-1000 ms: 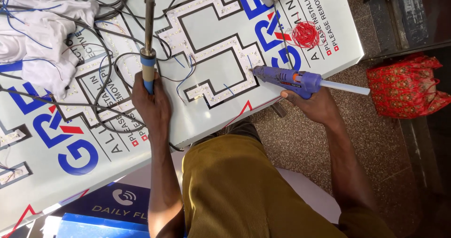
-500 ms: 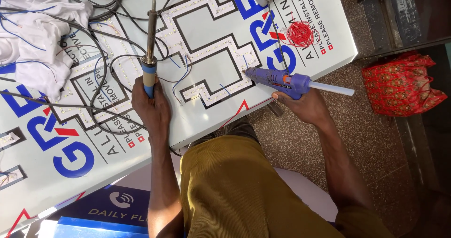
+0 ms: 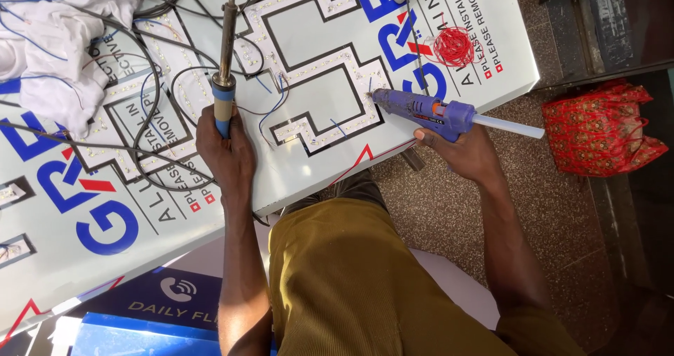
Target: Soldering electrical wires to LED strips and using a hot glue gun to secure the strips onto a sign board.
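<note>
My left hand (image 3: 226, 152) grips the blue handle of a soldering iron (image 3: 226, 54), its metal shaft pointing away from me over the white board (image 3: 84, 258). My right hand (image 3: 467, 152) holds a purple glue gun (image 3: 428, 110) with a clear glue stick jutting from its back. The gun's nozzle rests at the right edge of a strip of small LEDs (image 3: 309, 68) laid in an angular outline on the board. Thin blue wires (image 3: 274, 107) lie between the two tools.
Black cables (image 3: 140, 19) loop across the board's far left, beside a crumpled white cloth (image 3: 56, 54). A coil of red wire (image 3: 453, 45) lies near the board's right end. A red patterned bag (image 3: 600, 128) sits on the speckled floor at right.
My right hand has brought the glue gun leftward, so its nozzle now touches the LED strip's edge. The soldering iron stays upright in my left hand.
</note>
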